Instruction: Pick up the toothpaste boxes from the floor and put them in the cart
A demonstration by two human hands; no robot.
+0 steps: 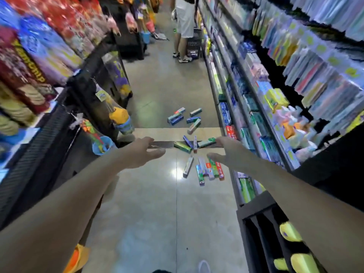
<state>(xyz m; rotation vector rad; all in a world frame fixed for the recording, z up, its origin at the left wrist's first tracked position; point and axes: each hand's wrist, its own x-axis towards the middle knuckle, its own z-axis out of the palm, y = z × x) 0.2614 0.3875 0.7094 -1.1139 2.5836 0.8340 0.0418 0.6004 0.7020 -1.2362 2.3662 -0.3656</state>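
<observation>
Approach step. Boxes (pixel 194 146) scattered on floor (pixel 157 203) ahead, near right shelf (pixel 246 107). Left hand (pixel 145 152), right hand (pixel 222 152) outstretched, fingers spread, holding nothing. Cart not visible. Next: crouch, grasp nearest box.

Roughly 16 toothpaste boxes (pixel 199 148) lie scattered on the floor (pixel 157 213), in 3 loose groups. The far group (pixel 184 117) has about 6 boxes, though 2 of them overlap and blur makes the count unsure. The middle group (pixel 194 143) has 4. The near group (pixel 204 170) has about 6: 1 grey box (pixel 188 167) lying apart and 5 packed side by side (pixel 211 170). 2 hands are in view, 1 left hand (pixel 145 152) and 1 right hand (pixel 226 152). 1 other person (pixel 184 20) stands far down the aisle with 1 dark basket (pixel 195 44). 2 shelf rows flank the aisle, 1 on the left (pixel 49 66) and 1 on the right (pixel 275 75).
</observation>
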